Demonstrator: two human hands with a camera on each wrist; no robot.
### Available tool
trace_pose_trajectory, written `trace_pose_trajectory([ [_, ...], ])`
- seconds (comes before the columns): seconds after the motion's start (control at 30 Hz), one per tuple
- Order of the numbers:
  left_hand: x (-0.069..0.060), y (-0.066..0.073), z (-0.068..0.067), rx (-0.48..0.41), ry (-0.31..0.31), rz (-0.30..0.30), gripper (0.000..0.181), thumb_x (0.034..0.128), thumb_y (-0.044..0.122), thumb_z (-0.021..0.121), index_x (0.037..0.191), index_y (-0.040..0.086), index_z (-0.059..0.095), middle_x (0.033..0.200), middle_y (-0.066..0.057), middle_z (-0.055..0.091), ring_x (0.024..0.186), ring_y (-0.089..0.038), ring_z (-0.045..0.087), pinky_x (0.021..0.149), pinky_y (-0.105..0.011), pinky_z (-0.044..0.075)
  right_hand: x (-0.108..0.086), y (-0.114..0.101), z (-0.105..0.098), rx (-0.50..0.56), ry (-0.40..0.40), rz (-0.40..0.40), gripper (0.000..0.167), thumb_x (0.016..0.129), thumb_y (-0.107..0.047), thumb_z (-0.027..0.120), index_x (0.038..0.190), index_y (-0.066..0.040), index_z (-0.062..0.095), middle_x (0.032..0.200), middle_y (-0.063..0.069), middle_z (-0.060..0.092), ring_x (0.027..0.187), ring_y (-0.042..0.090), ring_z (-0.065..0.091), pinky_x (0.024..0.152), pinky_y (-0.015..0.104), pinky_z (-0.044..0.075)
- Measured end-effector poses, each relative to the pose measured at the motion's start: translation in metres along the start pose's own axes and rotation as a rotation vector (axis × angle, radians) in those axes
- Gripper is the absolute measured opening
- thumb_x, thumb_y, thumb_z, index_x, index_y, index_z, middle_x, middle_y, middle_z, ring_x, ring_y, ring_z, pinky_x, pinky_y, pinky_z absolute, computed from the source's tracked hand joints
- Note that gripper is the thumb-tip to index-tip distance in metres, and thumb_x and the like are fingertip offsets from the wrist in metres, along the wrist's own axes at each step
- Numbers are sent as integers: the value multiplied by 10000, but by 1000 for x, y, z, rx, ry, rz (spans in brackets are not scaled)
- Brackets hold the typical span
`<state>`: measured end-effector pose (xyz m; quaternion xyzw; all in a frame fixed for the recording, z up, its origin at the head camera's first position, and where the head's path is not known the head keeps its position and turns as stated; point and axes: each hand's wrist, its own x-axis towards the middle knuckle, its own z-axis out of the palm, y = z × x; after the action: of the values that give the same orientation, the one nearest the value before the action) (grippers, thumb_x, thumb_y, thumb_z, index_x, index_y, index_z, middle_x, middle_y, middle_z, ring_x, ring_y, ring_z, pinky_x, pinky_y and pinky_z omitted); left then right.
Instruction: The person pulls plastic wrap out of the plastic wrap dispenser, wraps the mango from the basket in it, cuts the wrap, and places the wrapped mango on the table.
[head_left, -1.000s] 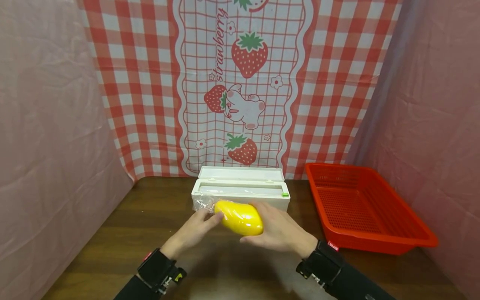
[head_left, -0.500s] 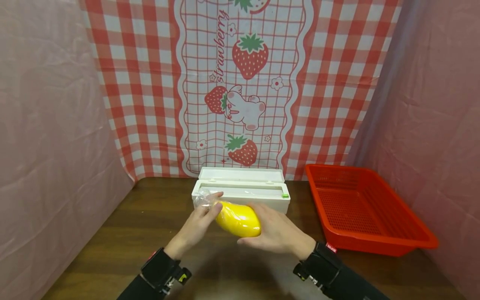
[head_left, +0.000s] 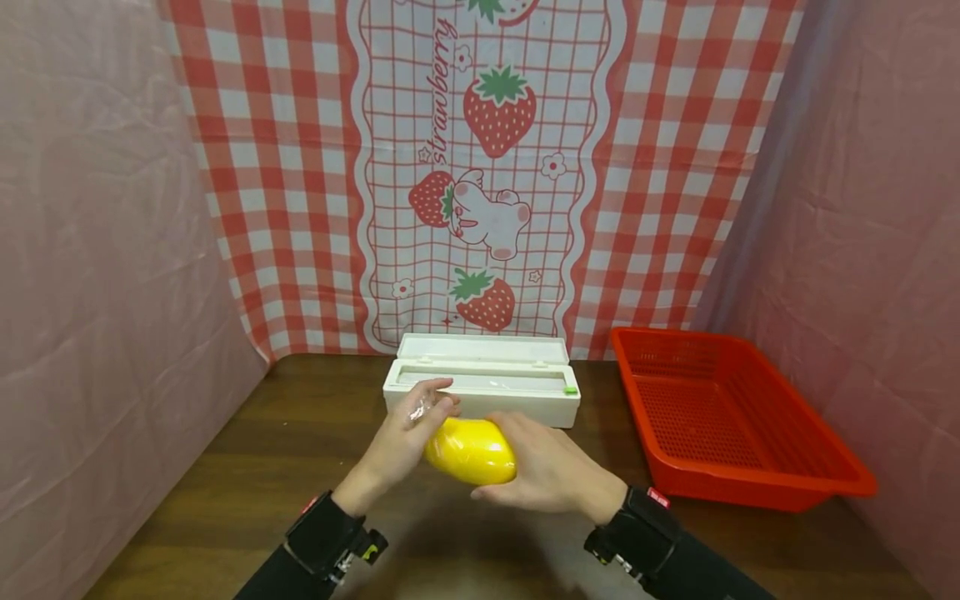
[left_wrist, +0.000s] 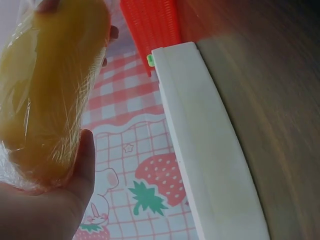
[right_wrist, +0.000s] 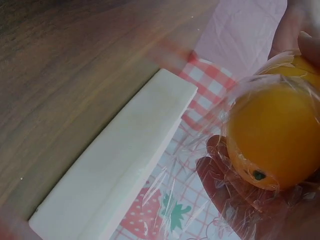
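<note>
A yellow mango (head_left: 472, 452), wrapped in clear cling film (head_left: 418, 408), is held up between both hands over the table. My right hand (head_left: 547, 462) grips its right end, thumb underneath and fingers over the far side. Around the left end curls my left hand (head_left: 401, 437), with crinkled film between thumb and fingers. The left wrist view shows film tight over the mango (left_wrist: 50, 95). Loose film (right_wrist: 200, 120) spreads past the fruit in the right wrist view, and a dark green stem spot (right_wrist: 259, 175) shows through. Some fingertips are hidden behind the fruit.
Behind the hands stands a white cling film box (head_left: 487, 408), its lid raised, with a green slider (head_left: 571, 391) at the right. A red plastic basket (head_left: 720, 417) sits on the brown wooden table (head_left: 247, 492) at the right. A strawberry-print cloth (head_left: 480, 167) hangs at the back.
My left hand has moved up and closed over the loose film at the mango's left end. The mango has shifted slightly left and towards me, with the right hand still gripping it.
</note>
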<state>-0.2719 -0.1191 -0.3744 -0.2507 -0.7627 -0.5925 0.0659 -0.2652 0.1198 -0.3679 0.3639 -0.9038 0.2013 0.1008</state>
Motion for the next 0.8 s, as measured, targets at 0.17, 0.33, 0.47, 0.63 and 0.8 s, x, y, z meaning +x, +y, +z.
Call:
trace_pose_trajectory([
  [0.17,-1,-1,2,178,-3,82,395,1038,263,579,1384,75,563,1305,-117,628,1167,-261,619,977,-427,529,0,-2,0,-25,0,-17,708,755,-587,810,1299,-239,521,1079,-120,580,842,52,556,701,247,526],
  [0.33,-2,-1,5,419,-24,141,435,1022,370,580,1356,92,604,1302,-67,621,1103,-206,613,962,-460,529,-1,-1,-1,-36,-17,-21,706,755,-597,803,1292,-239,519,1057,-116,568,834,55,545,692,241,516],
  [0.47,-3,-2,6,561,-47,189,450,1029,429,543,1330,103,621,1314,-59,620,1116,-197,601,972,-449,525,-2,0,-1,-34,-38,-28,710,757,-600,797,1297,-233,521,1048,-113,565,832,57,543,689,233,513],
  [0.63,-4,-1,6,691,-68,301,425,1036,422,525,1289,103,647,1252,-47,661,1122,-192,612,969,-414,531,-3,1,-1,-39,-44,-49,729,756,-599,796,1315,-224,518,1062,-111,566,840,54,541,697,222,513],
  [0.8,-4,2,5,750,-117,366,403,1029,440,526,1226,127,686,1082,28,696,934,-118,625,819,-315,557,-4,0,-2,-52,-42,-84,761,754,-594,802,1343,-213,508,1082,-106,572,862,54,538,712,223,519],
])
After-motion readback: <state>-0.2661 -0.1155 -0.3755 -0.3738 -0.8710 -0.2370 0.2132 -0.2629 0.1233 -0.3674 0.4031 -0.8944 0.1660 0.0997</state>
